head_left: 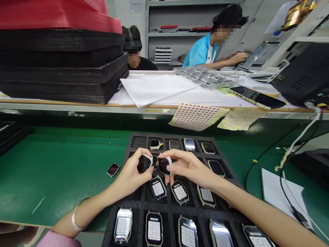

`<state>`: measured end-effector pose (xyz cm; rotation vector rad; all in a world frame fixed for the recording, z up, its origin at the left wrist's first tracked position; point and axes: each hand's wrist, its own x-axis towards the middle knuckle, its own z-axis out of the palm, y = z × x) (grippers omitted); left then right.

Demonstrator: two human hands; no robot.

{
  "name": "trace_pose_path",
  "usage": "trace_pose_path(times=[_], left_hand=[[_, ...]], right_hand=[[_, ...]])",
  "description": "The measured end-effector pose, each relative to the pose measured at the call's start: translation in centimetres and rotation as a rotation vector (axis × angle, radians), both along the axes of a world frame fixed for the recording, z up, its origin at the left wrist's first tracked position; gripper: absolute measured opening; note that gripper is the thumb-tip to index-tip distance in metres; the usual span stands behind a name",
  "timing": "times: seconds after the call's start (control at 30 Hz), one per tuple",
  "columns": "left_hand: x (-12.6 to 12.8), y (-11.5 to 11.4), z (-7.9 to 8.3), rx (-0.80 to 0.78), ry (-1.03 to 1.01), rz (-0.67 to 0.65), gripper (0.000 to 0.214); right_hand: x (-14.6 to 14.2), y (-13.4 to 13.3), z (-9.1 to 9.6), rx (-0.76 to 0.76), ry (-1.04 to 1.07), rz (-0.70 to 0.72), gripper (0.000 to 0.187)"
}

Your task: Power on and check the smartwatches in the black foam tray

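A black foam tray (137,142) with square pockets lies on the green mat in front of me, holding several smartwatch bodies. My left hand (132,175) is closed round one watch body (144,163) with a dark screen and pale rim, held above the tray's second row. My right hand (191,168) pinches another watch body (164,164) right beside it; the two pieces almost touch. Below my hands, watch bodies with lit screens (158,188) rest in the pockets. One loose watch body (113,169) lies on the mat left of the tray.
A raised shelf carries stacked black foam sheets (64,65), papers (154,89), sticker sheets (195,116), a clear tray (205,76) and a phone (257,96). Two people sit behind it. Cables (290,154) and a white sheet (280,188) lie to the right.
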<state>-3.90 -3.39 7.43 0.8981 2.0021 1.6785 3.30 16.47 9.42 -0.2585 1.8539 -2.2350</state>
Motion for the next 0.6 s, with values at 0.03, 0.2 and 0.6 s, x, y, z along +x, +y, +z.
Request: trace_pose_path(times=[0.03, 0.2, 0.6], left_hand=[[0.16, 0.05, 0.02, -0.013, 0.024, -0.014, 0.02], [0.51, 0.37, -0.13, -0.051, 0.035, -0.025, 0.019], [0.59, 0.57, -0.37, -0.044, 0.109, -0.025, 0.021]], right_hand=[[0.04, 0.0, 0.0, 0.013, -0.006, 0.003, 0.031], [-0.03, 0.11, 0.0, 0.01, -0.013, 0.022, 0.038], [-0.41, 0.27, -0.3, -0.017, 0.003, -0.014, 0.035]])
